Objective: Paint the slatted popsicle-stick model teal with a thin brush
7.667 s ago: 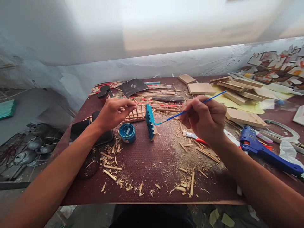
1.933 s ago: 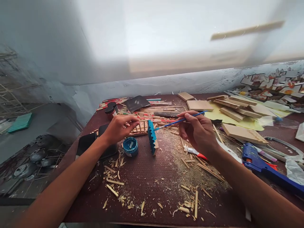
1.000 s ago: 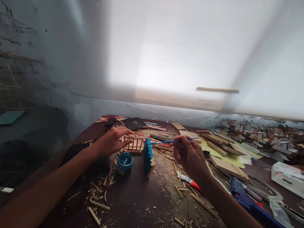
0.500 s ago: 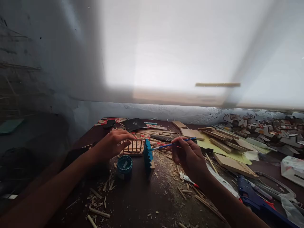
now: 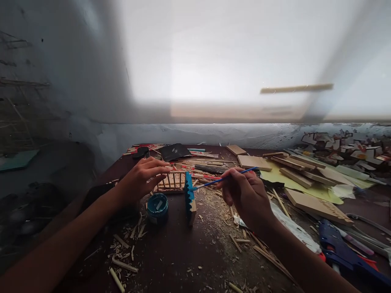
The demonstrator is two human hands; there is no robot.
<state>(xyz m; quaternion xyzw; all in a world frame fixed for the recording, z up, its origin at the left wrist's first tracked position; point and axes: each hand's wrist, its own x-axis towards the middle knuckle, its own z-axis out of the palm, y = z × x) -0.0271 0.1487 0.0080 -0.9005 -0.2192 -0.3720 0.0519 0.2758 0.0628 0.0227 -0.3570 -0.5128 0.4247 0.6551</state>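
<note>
My right hand pinches a thin blue paintbrush, its bristles touching a small wooden block that stands on edge. Wet blue paint covers the block's upper part in a jagged edge; bare wood shows low on its right side. Joined to the block's left is a little wooden railing of thin upright sticks. My left hand has its fingers closed on the railing's left end, partly hiding it. Just below that hand stands an open jar of blue paint.
Wood shavings and stick offcuts litter the dark table. On the right lie wooden boards, a yellow sheet and a blue glue gun. Black sandpaper and bundled sticks lie behind the railing. A wall rises beyond.
The brush tip has stayed on the block's painted face, slightly lower. The whole view has shifted a little, and both hands keep their holds.
</note>
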